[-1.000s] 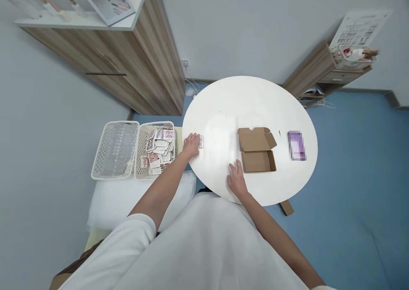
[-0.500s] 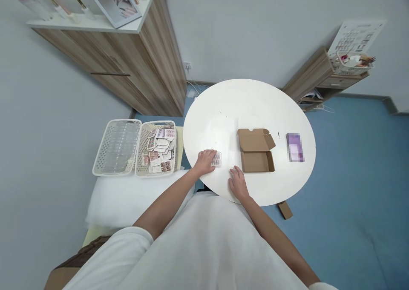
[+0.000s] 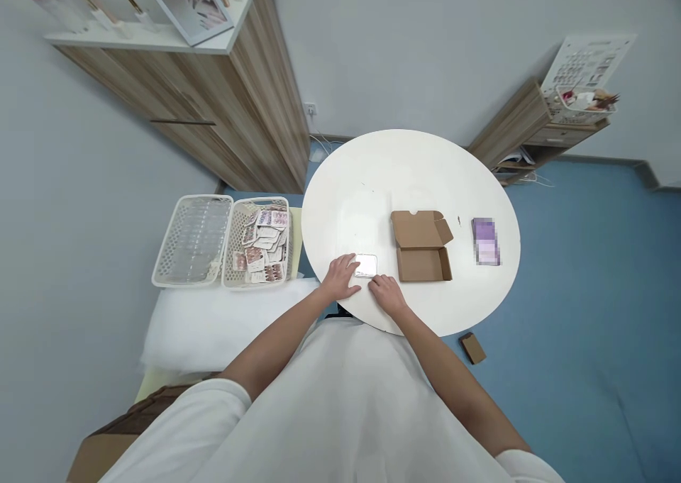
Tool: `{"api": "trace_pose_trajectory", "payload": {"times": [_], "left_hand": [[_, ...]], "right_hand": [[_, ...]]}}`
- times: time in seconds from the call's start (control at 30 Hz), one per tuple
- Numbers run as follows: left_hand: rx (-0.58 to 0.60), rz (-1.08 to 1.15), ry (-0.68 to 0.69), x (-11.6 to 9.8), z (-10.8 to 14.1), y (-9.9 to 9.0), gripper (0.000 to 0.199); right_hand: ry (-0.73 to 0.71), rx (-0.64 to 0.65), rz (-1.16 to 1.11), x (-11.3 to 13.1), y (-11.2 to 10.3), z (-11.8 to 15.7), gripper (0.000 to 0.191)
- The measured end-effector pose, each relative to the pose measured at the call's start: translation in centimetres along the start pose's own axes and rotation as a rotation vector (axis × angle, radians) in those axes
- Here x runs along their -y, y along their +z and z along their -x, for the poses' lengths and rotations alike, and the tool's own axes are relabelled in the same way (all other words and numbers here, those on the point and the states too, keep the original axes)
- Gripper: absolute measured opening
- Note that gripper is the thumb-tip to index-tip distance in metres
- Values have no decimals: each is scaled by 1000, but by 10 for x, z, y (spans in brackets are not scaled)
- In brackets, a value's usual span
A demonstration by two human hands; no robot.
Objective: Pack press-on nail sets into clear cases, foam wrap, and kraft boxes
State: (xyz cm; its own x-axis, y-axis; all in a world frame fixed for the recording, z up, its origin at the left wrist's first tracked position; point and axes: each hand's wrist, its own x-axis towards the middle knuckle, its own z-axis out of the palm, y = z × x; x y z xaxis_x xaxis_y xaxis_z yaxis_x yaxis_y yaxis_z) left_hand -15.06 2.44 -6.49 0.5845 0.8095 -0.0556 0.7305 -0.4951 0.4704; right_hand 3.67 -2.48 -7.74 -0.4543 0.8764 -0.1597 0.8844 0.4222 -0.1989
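A small flat clear plastic case [image 3: 366, 265] lies on the white oval table [image 3: 351, 178], close to its front edge. It shows a white, shiny face. At its left edge is my left hand [image 3: 339, 279], thumb and fingers apart, fingertips touching the case. My right hand [image 3: 387, 294] has its fingers curled together at the case's lower right corner. Just right of the case stands an open brown cardboard box [image 3: 424, 264] with its lid folded back and nothing inside.
A purple stack of cards or packets [image 3: 485, 242] lies at the table's right. To the left are a white basket of press-on nail cards [image 3: 266, 238] and a basket of clear plastic cases [image 3: 196, 238]. A small brown box [image 3: 472, 348] sits below the table's right edge.
The case, which showed rows of nails under my left hand, now lies with a white face up, slightly right. My right hand has moved left to its corner.
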Motion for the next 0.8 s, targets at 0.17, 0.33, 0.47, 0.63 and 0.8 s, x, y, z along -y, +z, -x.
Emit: {"api": "trace_pose_trajectory", "payload": {"times": [0.17, 0.33, 0.47, 0.63, 0.8], "left_hand": [[20, -48, -52, 1, 30, 6, 55], [-6, -99, -35, -1, 32, 10, 18], [14, -66, -10, -1, 34, 6, 19], [109, 20, -45, 1, 28, -9, 18], [107, 35, -251, 5, 6, -17, 21]], "right_hand": [[-54, 7, 103, 3, -7, -11, 24], [-95, -44, -28, 7, -18, -1, 20], [-61, -95, -134, 7, -14, 10, 36], [101, -54, -307, -1, -11, 4, 25], [217, -7, -414, -3, -25, -14, 22]]}}
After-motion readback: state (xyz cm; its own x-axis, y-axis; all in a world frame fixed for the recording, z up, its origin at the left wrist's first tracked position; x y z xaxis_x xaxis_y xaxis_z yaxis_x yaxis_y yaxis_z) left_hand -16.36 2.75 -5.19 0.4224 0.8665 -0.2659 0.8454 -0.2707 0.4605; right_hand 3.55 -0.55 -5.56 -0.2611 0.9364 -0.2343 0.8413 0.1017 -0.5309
